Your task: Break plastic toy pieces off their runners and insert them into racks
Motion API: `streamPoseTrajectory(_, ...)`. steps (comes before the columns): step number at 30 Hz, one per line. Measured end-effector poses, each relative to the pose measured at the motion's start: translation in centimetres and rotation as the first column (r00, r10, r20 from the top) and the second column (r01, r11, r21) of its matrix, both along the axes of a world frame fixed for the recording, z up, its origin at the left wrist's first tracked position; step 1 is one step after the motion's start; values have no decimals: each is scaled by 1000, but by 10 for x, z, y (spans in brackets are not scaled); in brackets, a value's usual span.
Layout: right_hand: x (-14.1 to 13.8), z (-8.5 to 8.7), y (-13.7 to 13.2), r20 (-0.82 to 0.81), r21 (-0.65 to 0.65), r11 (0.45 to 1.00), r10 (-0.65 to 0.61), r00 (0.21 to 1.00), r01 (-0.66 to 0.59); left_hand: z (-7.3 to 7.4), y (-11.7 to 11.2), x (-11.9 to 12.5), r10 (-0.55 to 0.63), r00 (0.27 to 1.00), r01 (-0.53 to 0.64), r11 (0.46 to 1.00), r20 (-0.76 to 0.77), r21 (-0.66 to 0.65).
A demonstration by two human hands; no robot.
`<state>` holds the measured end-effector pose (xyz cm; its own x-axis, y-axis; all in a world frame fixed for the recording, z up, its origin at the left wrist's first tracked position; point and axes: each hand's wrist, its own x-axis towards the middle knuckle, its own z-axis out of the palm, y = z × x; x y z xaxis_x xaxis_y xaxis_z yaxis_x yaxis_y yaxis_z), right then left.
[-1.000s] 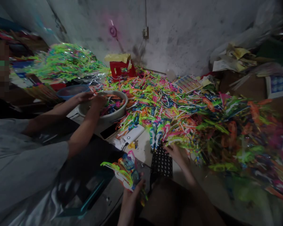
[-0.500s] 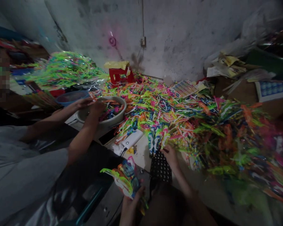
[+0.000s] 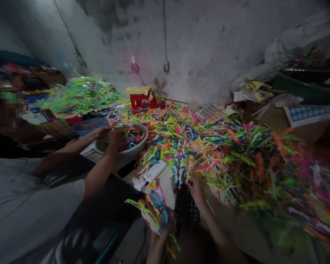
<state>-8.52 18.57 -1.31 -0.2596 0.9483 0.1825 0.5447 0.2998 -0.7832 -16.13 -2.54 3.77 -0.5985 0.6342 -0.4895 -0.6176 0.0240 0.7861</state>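
One fanned bunch of lime-green, orange, pink and blue plastic spectacle frames (image 3: 153,211) is being grasped by the left hand (image 3: 160,239), left of a black, studded mat (image 3: 186,205). The right hand (image 3: 195,190) is being held closer than a second ago to the lower end of a blue-and-white cluster of plastic frames (image 3: 178,174); whether anything is being pinched cannot be told. By judgement, work is being centred on this cluster. Beyond, a multicoloured plastic heap (image 3: 176,126) is being skirted; leftward, a round white basin (image 3: 135,149) is being reached into by a co-worker.
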Motion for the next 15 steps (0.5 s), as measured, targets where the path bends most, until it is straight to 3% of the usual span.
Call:
streamPoseTrajectory(5, 18, 23, -35, -27, 18, 1000, -6, 1000, 6, 28, -2, 0, -43, 998, 40, 996, 43, 74)
streamPoseTrajectory(7, 26, 36, -63, -52, -80, 989, 121, 991, -125, 34, -3, 1, -61, 997, 57, 993, 39, 99)
streamPoseTrajectory(8, 30, 42, -78, -74, -187, 951, 238, 969, -247, 36, -3, 2, -69, 997, 64, 992, 39, 105)
streamPoseTrajectory(10, 35, 51, -106, -161, -431, 783, 422, 892, -448, 36, -2, 4, -75, 997, 71, 992, 36, 102)
streamPoseTrajectory(12, 37, 57, -125, -249, -541, 674, 442, 861, -503, 34, -1, 8, -81, 996, 78, 993, 27, 88)
streamPoseTrajectory(15, 37, 57, -138, -296, -559, 680, 372, 880, -475, 30, 0, 13, -77, 997, 76, 994, 12, 74)
